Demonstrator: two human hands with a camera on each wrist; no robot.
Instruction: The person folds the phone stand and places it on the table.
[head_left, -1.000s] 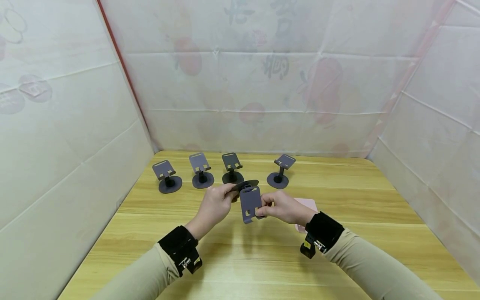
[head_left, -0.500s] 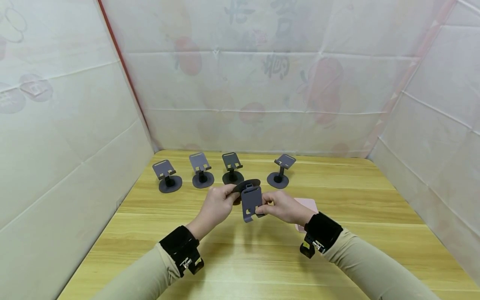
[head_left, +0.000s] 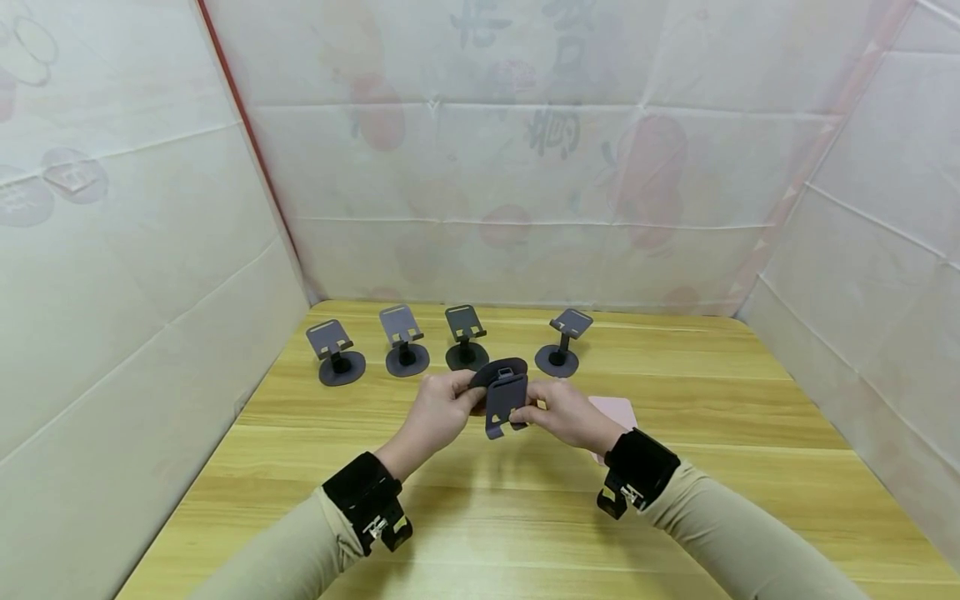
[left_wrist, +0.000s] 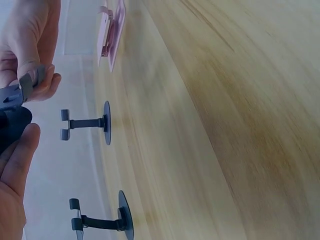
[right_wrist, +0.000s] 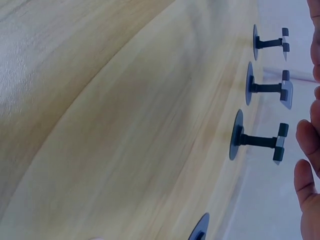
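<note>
Both hands point(head_left: 502, 408) clamped on grey metal phone stand point(head_left: 504, 398), half hiding pink flat card point(head_left: 617, 411) behind.

Four gray phone stands point(head_left: 448, 346) line the far side of the wooden table point(head_left: 525, 517), blocking any reach straight ahead. A pink object point(head_left: 617, 410) lies just right of the hands; white sheeted walls point(head_left: 135, 275) enclose three sides, leaving bare tabletop nearer the person.

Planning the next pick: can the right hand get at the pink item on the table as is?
Probably not yet. The right hand and left hand both grip the gray stand; the pink item lies just beside the right wrist, nothing on it.
</note>
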